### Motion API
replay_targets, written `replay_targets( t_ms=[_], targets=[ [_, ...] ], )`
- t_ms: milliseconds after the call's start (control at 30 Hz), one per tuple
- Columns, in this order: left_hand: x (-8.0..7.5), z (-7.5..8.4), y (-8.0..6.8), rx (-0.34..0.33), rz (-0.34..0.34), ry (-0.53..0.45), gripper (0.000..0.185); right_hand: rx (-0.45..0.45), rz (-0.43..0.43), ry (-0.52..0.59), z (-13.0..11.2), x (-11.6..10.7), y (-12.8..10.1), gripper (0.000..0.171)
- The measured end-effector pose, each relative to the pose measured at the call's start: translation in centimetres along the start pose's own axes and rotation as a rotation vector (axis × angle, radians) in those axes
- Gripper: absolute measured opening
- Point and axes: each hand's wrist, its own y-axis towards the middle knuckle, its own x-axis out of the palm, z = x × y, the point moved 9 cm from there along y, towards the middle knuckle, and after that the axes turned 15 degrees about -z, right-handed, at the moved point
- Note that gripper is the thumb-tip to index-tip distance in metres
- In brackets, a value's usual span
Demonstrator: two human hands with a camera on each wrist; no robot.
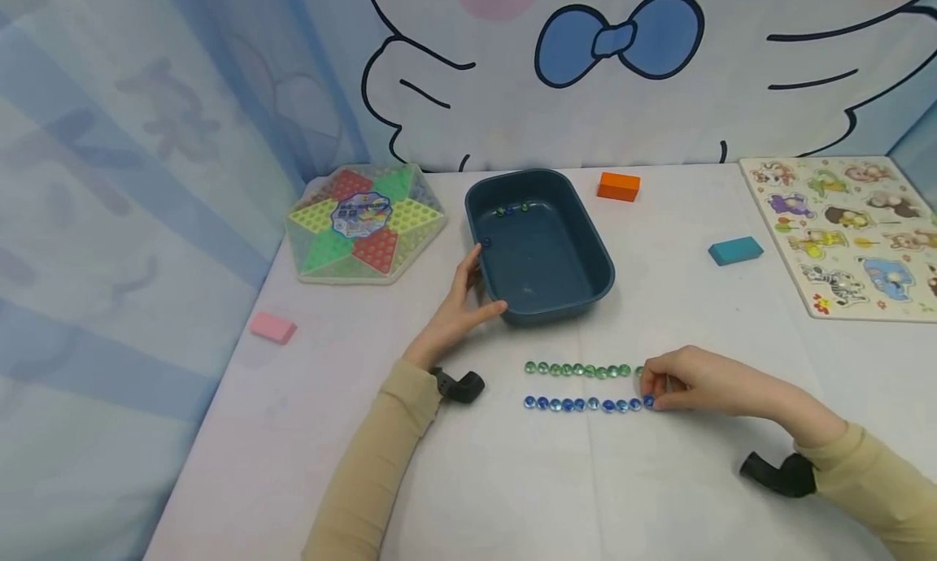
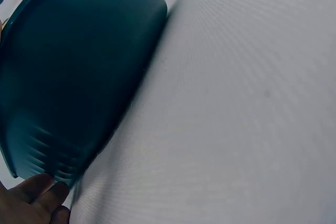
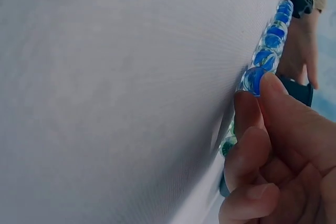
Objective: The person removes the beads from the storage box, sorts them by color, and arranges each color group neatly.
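My right hand pinches a blue glass marble between thumb and forefinger, at the right end of a row of blue marbles on the white cloth. Just beyond it, a row of green marbles runs roughly parallel, its right end partly behind my fingers. My left hand is spread at the near left corner of a dark teal plastic basin, touching its outside. In the left wrist view, fingertips rest against the ridged basin wall. A few green and blue marbles lie inside the basin.
A hexagonal checkers box lies left of the basin. Around the table are a pink block, an orange block and a teal block. An animal puzzle board lies far right; a printed curtain hangs behind.
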Motion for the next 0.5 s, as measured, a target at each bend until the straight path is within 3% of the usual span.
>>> replay_targets(
  t_ms=[500],
  targets=[
    [0.07, -0.03, 0.04, -0.023, 0.000, -0.026, 0.091, 0.039, -0.021, -0.044, -0.16, -0.18, 0.16, 0.010]
  ],
)
